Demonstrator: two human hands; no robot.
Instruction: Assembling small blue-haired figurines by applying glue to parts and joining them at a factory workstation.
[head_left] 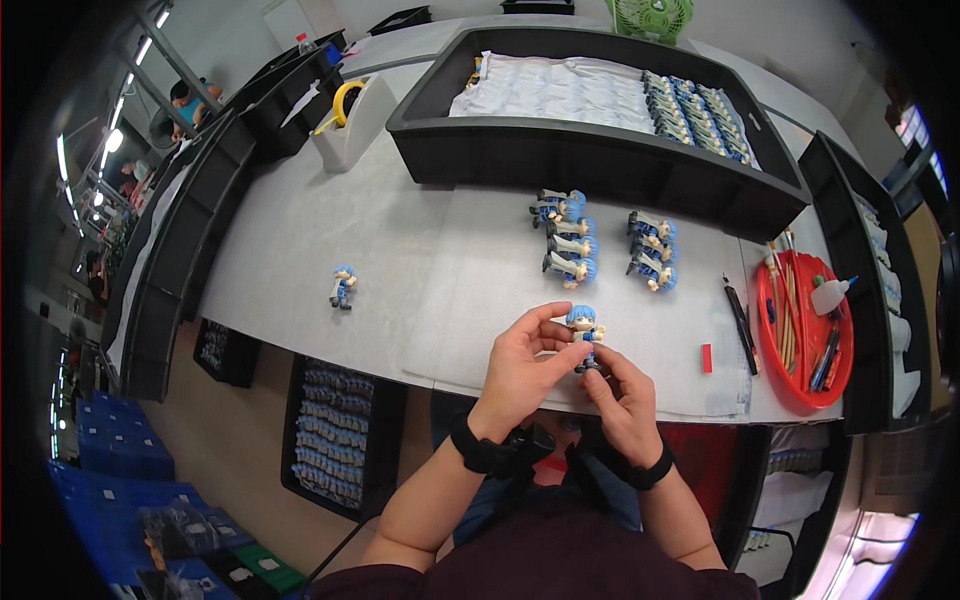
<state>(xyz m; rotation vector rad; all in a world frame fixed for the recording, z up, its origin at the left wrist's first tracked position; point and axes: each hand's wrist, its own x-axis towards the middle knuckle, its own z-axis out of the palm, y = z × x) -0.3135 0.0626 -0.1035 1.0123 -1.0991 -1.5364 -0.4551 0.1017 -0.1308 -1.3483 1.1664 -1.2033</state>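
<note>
A small blue-haired toy figurine [581, 318] is held upright above the table's front edge, facing up at me. My left hand [522, 368] grips it from the left, the thumb across its body and the fingers behind it. Closed round its lower end, my right hand [626, 405] pinches near the feet with thumb and fingertips. Beyond my hands, several matching figurines [570, 245] lie in a column, with a shorter group of figurines [652, 250] to its right. One more figurine [343, 287] lies alone on the left of the table.
A large black tray [600, 165] at the back holds white wrapping and rows of figurines. On the right are a red tray [848, 345] with brushes and a bottle, a black pen [741, 325] and a red block [707, 358]. A tape dispenser [352, 130] stands back left.
</note>
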